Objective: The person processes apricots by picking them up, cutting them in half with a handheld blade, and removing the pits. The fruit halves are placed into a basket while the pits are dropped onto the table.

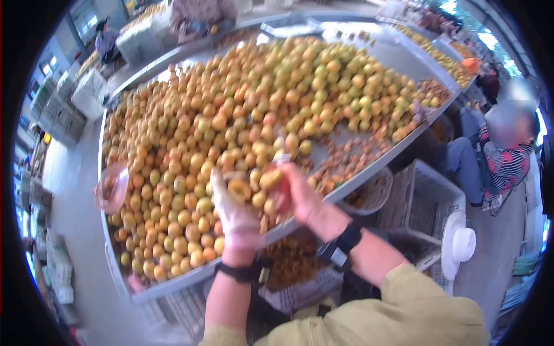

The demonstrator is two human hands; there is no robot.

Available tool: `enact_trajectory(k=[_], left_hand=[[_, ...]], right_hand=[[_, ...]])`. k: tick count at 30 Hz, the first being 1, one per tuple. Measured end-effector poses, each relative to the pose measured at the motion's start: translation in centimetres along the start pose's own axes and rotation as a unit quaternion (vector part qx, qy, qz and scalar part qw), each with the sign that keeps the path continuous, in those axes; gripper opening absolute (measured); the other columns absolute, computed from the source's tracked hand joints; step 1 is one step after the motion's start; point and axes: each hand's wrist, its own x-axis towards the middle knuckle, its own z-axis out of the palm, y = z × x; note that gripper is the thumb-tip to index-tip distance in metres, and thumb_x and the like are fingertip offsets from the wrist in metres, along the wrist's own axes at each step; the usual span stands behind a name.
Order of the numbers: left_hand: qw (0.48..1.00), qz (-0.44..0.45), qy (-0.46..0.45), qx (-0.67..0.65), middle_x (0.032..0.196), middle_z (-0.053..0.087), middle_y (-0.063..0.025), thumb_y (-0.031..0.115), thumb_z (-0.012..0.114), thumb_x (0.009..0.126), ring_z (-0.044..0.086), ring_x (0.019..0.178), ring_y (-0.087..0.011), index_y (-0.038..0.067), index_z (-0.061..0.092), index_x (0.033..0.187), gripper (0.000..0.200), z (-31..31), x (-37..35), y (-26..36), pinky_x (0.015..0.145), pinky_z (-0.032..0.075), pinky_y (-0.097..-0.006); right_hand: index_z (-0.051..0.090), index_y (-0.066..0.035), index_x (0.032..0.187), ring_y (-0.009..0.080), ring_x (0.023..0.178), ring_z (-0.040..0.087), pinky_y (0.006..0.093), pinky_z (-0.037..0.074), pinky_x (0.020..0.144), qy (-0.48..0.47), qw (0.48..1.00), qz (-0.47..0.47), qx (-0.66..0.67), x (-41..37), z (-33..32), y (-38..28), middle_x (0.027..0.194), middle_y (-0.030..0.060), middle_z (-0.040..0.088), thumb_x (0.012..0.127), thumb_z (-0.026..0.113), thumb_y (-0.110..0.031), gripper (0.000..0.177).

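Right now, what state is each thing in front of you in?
left hand: gloved, closed on a split fruit
right hand: bare, gripping a second fruit
fruit heap: whole, piled on the table
crate: under the table, partly filled with fruit pieces
white crate: upright, contents hidden

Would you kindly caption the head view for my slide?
Left hand and right hand hold fruit over a fruit-heaped table.
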Motion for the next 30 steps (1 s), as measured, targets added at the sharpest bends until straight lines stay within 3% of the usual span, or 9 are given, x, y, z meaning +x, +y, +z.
enact_trajectory(k=[1,2,4,12,17,21,22,25,30], left_hand=[[0.966,-0.187,0.023,-0.178,0.105,0.053,-0.0101,0.014,0.058,0.087,0.053,0.093,-0.0198,0.0,0.047,0.127,0.043,0.1,0.7,-2.3,0.083,0.046,-0.0333],[0.821,-0.389,0.062,-0.413,0.087,0.057,-0.0082,0.041,0.05,0.092,0.054,0.082,-0.0188,0.004,0.061,0.097,0.039,0.5,1.8,2.5,0.071,0.047,-0.032],[0.826,-0.409,0.028,-0.387,0.073,0.057,-0.005,0.061,0.04,0.09,0.052,0.072,-0.016,0.008,0.06,0.075,0.059,1.1,1.9,2.8,0.062,0.044,-0.0303],[0.785,-0.435,-0.176,-0.405,0.081,0.057,-0.0014,0.047,0.053,0.09,0.055,0.071,-0.011,0.01,0.06,0.095,0.038,1.3,0.8,4.1,0.053,0.042,-0.0235],[0.803,-0.351,-0.269,-0.4,0.114,0.059,-0.0018,0.033,0.052,0.094,0.056,0.103,-0.0148,0.009,0.055,0.119,0.035,1.4,0.1,2.9,0.087,0.048,-0.0341],[0.769,-0.416,-0.21,-0.437,0.112,0.061,-0.003,0.038,0.053,0.093,0.059,0.102,-0.0188,0.011,0.057,0.115,0.035,2.1,-0.2,1.9,0.081,0.051,-0.0369],[0.697,-0.434,-0.257,-0.51,0.102,0.064,-0.0024,0.036,0.054,0.093,0.061,0.095,-0.0184,0.011,0.059,0.108,0.03,2.0,0.5,1.5,0.073,0.052,-0.033],[0.739,-0.406,-0.205,-0.497,0.093,0.06,-0.0056,0.033,0.056,0.091,0.056,0.076,-0.0181,0.008,0.057,0.099,0.026,2.7,0.1,2.1,0.064,0.045,-0.0273],[0.744,-0.435,-0.186,-0.472,0.079,0.057,-0.0041,0.033,0.057,0.09,0.053,0.072,-0.0147,0.006,0.057,0.098,0.028,2.9,0.3,2.5,0.063,0.043,-0.0267]], right_hand=[[0.055,-0.012,0.109,0.0052,0.048,0.043,0.0193,0.035,0.042,-0.01,0.997,-0.057,-0.041,-0.8,0.4,-0.5,0.074,-0.0013,0.055,0.09,0.051,-0.029,0.025],[0.053,-0.009,0.112,0.0045,0.048,0.042,0.0192,0.035,0.042,-0.015,0.995,-0.077,-0.062,-0.8,0.3,-0.9,0.081,0.0012,0.058,0.088,0.055,-0.02,0.026],[0.051,-0.007,0.112,0.0038,0.048,0.041,0.0188,0.037,0.045,-0.023,0.991,-0.112,-0.068,-1.4,0.7,-1.6,0.08,0.0006,0.058,0.086,0.061,-0.012,0.028],[0.057,-0.007,0.103,0.0024,0.049,0.043,0.0158,0.035,0.044,0.033,0.972,-0.215,-0.083,-0.7,0.5,-1.1,0.079,0.0007,0.061,0.088,0.062,-0.012,0.016],[0.066,-0.001,0.09,0.0049,0.072,0.055,0.0219,0.049,0.067,0.071,0.9,-0.333,-0.273,-0.1,0.3,0.1,0.081,-0.0014,0.062,0.083,0.067,-0.009,0.011],[0.066,-0.003,0.094,0.0075,0.074,0.057,0.0252,0.048,0.069,0.074,0.888,-0.341,-0.299,1.2,-1.1,1.0,0.078,0.0041,0.065,0.083,0.068,-0.017,0.017],[0.065,-0.001,0.098,0.0045,0.07,0.057,0.0205,0.049,0.064,0.082,0.876,-0.361,-0.308,0.8,-0.7,0.8,0.082,-0.0006,0.064,0.086,0.065,-0.012,0.016],[0.06,-0.003,0.1,0.0041,0.05,0.052,0.019,0.042,0.044,0.099,0.919,-0.302,-0.234,0.1,-1.1,-0.5,0.078,0.0009,0.063,0.088,0.064,-0.017,0.018],[0.056,-0.006,0.101,0.008,0.051,0.058,0.0209,0.046,0.043,0.129,0.95,-0.264,-0.106,-2.6,-1.9,-3.3,0.082,0.0059,0.065,0.091,0.059,-0.017,0.016]])
